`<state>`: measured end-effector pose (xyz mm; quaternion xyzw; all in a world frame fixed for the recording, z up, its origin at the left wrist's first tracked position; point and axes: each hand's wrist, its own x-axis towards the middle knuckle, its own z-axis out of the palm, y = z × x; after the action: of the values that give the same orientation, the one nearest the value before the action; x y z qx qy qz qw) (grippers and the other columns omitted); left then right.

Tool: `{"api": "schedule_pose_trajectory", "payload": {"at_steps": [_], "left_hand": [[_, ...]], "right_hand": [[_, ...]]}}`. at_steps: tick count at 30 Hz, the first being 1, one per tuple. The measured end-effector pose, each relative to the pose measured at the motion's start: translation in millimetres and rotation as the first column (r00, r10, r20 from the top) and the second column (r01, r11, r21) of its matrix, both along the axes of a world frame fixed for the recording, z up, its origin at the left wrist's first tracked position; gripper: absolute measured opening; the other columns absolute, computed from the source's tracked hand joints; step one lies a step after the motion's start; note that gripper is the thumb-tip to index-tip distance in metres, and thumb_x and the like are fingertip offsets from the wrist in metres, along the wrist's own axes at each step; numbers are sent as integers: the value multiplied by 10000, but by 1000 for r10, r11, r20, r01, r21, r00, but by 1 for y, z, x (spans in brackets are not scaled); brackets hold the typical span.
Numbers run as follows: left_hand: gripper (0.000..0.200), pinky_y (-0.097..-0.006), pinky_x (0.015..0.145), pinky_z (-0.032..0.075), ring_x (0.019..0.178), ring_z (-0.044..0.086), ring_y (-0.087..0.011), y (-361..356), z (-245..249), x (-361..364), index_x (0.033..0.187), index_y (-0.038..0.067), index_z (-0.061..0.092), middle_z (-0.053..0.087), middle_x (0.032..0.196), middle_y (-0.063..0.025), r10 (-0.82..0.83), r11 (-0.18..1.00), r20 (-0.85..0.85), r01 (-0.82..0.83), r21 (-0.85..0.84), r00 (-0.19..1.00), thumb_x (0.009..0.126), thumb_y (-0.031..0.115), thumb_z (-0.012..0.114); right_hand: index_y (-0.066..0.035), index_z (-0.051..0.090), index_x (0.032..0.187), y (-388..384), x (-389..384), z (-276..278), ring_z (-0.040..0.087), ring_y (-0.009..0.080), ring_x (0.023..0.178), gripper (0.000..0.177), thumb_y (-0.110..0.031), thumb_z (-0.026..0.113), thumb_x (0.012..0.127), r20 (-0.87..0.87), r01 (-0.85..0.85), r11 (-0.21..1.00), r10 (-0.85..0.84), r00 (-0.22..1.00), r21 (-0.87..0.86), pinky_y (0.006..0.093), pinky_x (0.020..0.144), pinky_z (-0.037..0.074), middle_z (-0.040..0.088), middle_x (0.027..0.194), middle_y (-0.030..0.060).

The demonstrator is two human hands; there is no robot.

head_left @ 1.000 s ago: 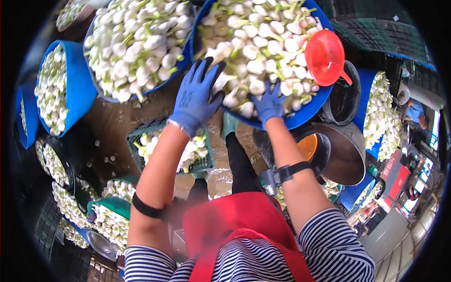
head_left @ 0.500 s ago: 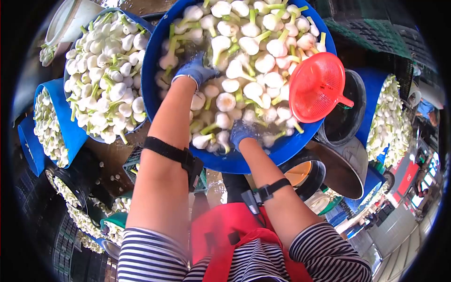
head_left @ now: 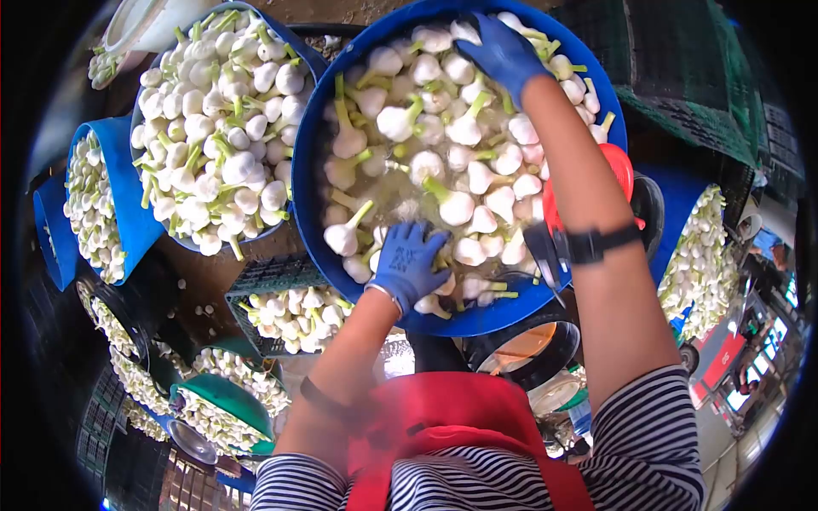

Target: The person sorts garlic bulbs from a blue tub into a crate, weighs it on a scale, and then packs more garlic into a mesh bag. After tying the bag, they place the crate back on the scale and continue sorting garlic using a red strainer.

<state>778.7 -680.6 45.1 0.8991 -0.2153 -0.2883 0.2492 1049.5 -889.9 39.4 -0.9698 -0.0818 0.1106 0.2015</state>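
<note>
Garlic bulbs with green stems float in cloudy water in a large blue tub (head_left: 307, 170). My left hand (head_left: 409, 266), in a blue glove, lies spread at the tub's near side, over the water and beside a garlic bulb (head_left: 342, 238). At the far side reaches my right hand (head_left: 504, 55), also gloved in blue. Its fingers are stretched apart around a garlic bulb (head_left: 465, 32), touching it; a firm grip does not show. A red colander (head_left: 623, 166) at the tub's right rim is partly covered by my right forearm.
Left of the tub stands a blue barrel heaped with garlic (head_left: 217, 128). A dark crate of garlic (head_left: 298, 317) sits at the near left. Beneath the tub's near right edge is a black bucket (head_left: 558, 336). Green netting (head_left: 686, 77) hangs over crates at the far right.
My right hand has moved from the near side to the tub's far side. My left hand has come out of the water and back to the near side. The view has shifted.
</note>
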Motion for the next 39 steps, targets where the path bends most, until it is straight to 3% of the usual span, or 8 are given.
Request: {"api": "schedule_pose_trajectory", "payload": {"at_steps": [9,10,13,19,25,27,35,39], "left_hand": [[273,-315,873,466,982,598,-266,10,-7,-22,1086,28,613,615,1045,-133,205,229,-914,-925,-303,350,853,170,622],[229,-297,846,470,938,601,-206,16,-18,-20,1066,13,612,639,967,-104,322,570,-289,-429,-701,901,884,149,592],[256,-309,799,485,900,580,-164,-5,5,-7,1096,3,581,625,957,-78,406,27,-844,-928,-373,351,898,165,585],[421,-299,790,501,917,595,-169,14,8,-34,1267,-49,453,616,1036,-102,206,85,-880,-904,-420,428,900,131,555],[419,-308,779,516,909,613,-173,23,1,-44,1272,-38,441,624,1053,-98,287,-1,-886,-925,-381,365,877,39,557],[428,-327,800,521,939,624,-193,26,10,-40,1261,-24,453,631,1071,-108,497,399,-453,-658,-639,740,857,14,589],[570,-348,827,523,1011,624,-224,29,10,-45,1322,13,386,631,1114,-143,299,-63,-929,-967,-247,218,814,-11,645],[522,-393,885,503,1070,593,-249,42,-3,-70,1334,11,382,571,1215,-160,404,148,-818,-912,-382,408,855,12,588]], "right_hand": [[-90,538,1189,-3,-55,-78,588,307,1049,688,-502,748,679,-411,137,951,-11,912,277,382,914,455,619,1132,163],[-89,532,1176,16,-83,-28,612,297,979,681,-502,755,682,-584,267,929,-71,809,257,377,857,475,635,1089,153],[-109,523,1141,52,-158,38,611,375,952,552,-486,676,767,-364,179,958,-88,927,225,438,801,485,641,1031,173],[-67,529,1244,51,-169,52,624,289,995,379,-278,525,930,-593,-101,944,278,756,313,382,852,485,630,1099,149],[7,483,1238,34,23,-23,546,231,1060,636,-352,706,763,-173,13,945,47,984,326,302,908,444,549,1214,176],[-5,584,1104,42,24,-100,596,245,881,482,-368,648,794,358,-146,961,53,932,236,348,764,487,630,1058,178],[-25,484,1230,49,-76,-76,564,254,1056,659,-406,730,753,-397,144,951,-26,918,272,341,912,439,602,1138,145],[-5,495,1177,43,-161,-69,573,122,960,467,-91,734,785,-643,610,352,-30,765,710,254,815,501,596,1070,77]]}}
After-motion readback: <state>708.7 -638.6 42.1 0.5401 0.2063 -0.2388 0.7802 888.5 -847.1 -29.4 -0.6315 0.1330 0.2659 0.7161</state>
